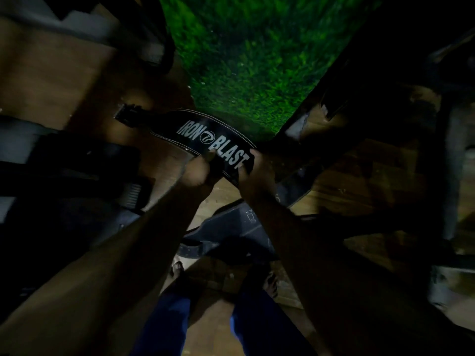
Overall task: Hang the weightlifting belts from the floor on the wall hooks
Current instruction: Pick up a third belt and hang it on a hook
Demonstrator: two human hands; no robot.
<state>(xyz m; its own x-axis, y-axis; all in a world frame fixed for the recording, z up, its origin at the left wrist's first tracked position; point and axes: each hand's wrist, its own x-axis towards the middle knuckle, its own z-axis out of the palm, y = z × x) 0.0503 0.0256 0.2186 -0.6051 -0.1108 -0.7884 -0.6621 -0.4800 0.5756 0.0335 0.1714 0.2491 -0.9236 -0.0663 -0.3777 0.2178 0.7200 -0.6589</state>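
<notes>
Head view: a black belt (pixel 205 137) lettered IRON BLAST is held up above the wooden floor (pixel 359 176), its buckle (pixel 127 114) pointing left. The left hand (pixel 196 170) and right hand (pixel 253 170) both grip its near end with curled fingers. Another belt (pixel 226 227) lies on the floor below, green turf (pixel 252 60) beyond.

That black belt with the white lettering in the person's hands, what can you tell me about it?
The black belt is wide and looks like leather, with pale stitching along its edges and white print reading IRON BLAST around a round logo. It tapers to a narrower strap ending in a dark buckle at the upper left. It is held up above the wooden floor, tilted. The left hand and right hand both grip its near end.
</notes>
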